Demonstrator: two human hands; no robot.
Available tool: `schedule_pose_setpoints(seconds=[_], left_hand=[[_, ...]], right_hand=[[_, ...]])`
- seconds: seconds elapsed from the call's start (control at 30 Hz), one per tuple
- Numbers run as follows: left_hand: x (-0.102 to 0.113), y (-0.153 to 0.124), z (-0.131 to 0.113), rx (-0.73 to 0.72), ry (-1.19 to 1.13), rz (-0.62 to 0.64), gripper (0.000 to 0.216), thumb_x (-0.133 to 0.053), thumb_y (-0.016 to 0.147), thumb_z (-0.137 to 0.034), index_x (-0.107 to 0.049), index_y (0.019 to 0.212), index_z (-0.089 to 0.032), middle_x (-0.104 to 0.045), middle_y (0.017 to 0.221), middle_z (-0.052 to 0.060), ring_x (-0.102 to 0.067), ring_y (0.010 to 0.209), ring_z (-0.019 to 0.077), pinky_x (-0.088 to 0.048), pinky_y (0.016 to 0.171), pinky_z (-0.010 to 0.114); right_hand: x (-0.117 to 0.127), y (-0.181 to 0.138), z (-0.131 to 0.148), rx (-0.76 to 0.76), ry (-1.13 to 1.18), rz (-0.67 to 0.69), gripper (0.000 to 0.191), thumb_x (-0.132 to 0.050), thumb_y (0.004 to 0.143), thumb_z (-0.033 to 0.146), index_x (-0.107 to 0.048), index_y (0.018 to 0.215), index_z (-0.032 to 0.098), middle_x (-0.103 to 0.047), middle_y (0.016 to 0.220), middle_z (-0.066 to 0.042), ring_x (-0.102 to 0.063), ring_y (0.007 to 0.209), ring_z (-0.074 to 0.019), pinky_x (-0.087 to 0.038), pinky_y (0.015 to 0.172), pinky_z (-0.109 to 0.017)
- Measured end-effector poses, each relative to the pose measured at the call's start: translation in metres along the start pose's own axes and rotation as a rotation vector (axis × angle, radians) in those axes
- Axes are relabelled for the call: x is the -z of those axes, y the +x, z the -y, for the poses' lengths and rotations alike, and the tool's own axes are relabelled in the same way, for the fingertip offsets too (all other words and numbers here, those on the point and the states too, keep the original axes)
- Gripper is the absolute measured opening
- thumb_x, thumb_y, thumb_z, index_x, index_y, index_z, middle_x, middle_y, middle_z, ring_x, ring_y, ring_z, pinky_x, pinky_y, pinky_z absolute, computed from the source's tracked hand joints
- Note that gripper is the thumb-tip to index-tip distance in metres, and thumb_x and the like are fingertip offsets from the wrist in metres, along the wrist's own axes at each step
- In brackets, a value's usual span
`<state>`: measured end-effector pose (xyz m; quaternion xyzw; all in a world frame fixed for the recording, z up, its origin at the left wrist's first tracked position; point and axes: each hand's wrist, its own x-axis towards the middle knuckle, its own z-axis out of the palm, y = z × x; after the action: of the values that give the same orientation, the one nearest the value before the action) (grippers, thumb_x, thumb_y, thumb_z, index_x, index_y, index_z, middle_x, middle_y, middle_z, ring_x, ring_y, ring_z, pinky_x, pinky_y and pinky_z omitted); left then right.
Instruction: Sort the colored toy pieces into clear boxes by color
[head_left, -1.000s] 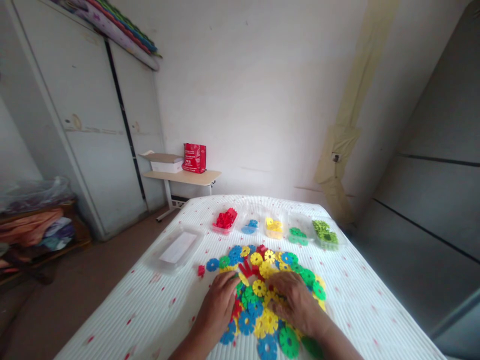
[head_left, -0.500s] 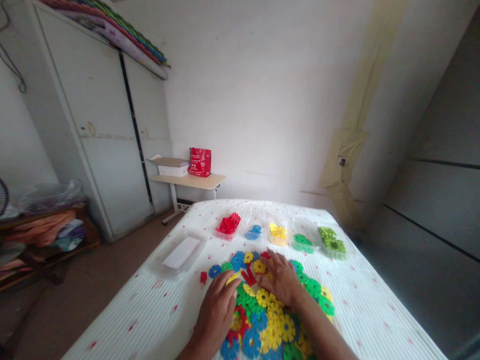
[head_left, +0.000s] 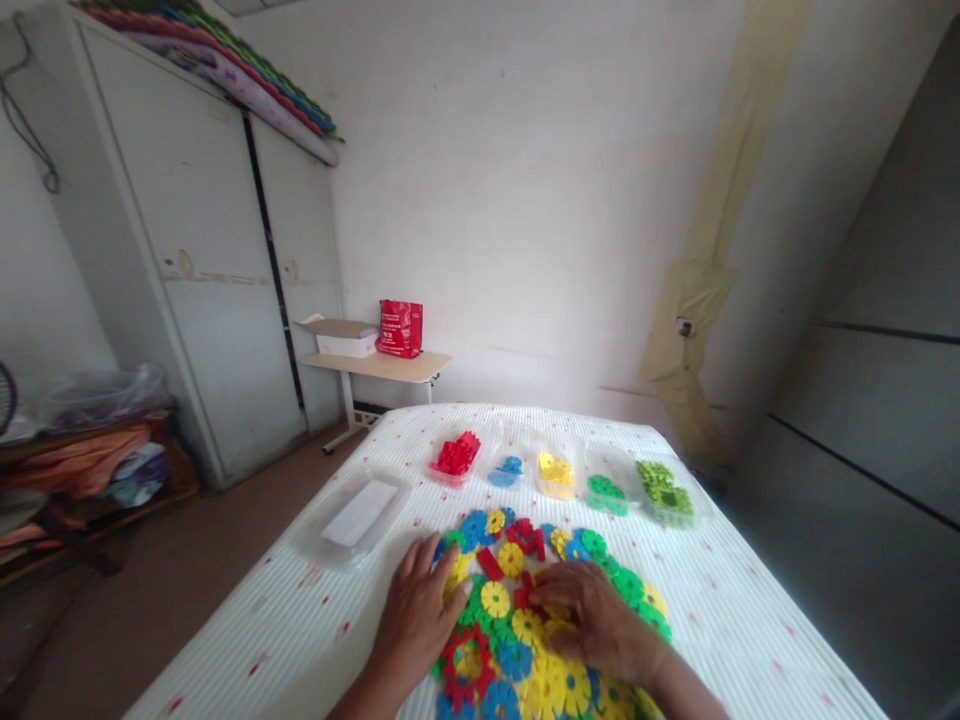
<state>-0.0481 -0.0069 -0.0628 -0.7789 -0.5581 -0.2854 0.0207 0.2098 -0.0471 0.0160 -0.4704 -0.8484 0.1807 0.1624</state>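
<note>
A heap of flat plastic gear-shaped pieces [head_left: 525, 620] in red, blue, yellow and green lies on a white ribbed bed cover [head_left: 300, 640]. My left hand [head_left: 415, 620] rests flat on the heap's left edge, fingers spread. My right hand [head_left: 596, 618] lies palm down on the middle of the heap, its fingertips curled onto a red piece [head_left: 525, 592]. Beyond the heap stands a row of clear trays: red pieces [head_left: 454, 457], blue [head_left: 508, 469], yellow [head_left: 553, 470], dark green [head_left: 607, 490], light green [head_left: 664, 490].
A clear lid or tray [head_left: 356, 515] with white paper lies left of the heap. A small side table [head_left: 375, 364] with a red bag [head_left: 400, 327] and a box stands by the far wall. A white wardrobe [head_left: 172, 270] and a cluttered shelf [head_left: 82, 470] stand at the left.
My right hand has drawn back from the far edge of the heap toward me. My left hand has slid left and flattened. Pieces in the heap have shifted, and the lone red piece at the left is covered.
</note>
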Motion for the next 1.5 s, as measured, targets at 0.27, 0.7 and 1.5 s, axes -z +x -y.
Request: schedule_pose_setpoints(seconds=[0.27, 0.7, 1.5], left_hand=[[0.008, 0.005, -0.017, -0.212, -0.239, 0.119, 0.038, -0.050, 0.079, -0.026, -0.056, 0.116, -0.031, -0.050, 0.130, 0.003, -0.045, 0.119, 0.0211, -0.040, 0.098, 0.041], [0.017, 0.027, -0.027, -0.135, -0.355, -0.010, 0.024, -0.048, 0.076, -0.015, -0.068, 0.086, -0.024, -0.069, 0.092, 0.002, -0.060, 0.090, 0.0175, -0.045, 0.084, 0.034], [-0.016, 0.108, -0.090, -0.199, -0.009, 0.308, 0.031, -0.045, 0.078, -0.016, -0.060, 0.105, -0.025, -0.065, 0.097, 0.004, -0.056, 0.094, 0.0191, -0.040, 0.083, 0.030]], right_hand=[[0.015, -0.016, -0.018, -0.041, 0.229, 0.002, 0.020, -0.052, 0.077, 0.033, -0.068, 0.082, 0.022, -0.067, 0.083, -0.001, -0.060, 0.078, -0.0154, -0.046, 0.074, -0.027], [0.035, -0.045, -0.086, -0.352, 0.111, -0.506, 0.036, -0.044, 0.078, 0.050, -0.064, 0.075, 0.020, -0.069, 0.075, -0.003, -0.062, 0.069, -0.0187, -0.048, 0.061, -0.026], [0.021, -0.063, -0.116, -0.527, 0.023, -0.614, 0.039, -0.042, 0.074, 0.048, -0.067, 0.079, 0.019, -0.068, 0.073, -0.005, -0.060, 0.066, -0.0196, -0.045, 0.061, -0.026]])
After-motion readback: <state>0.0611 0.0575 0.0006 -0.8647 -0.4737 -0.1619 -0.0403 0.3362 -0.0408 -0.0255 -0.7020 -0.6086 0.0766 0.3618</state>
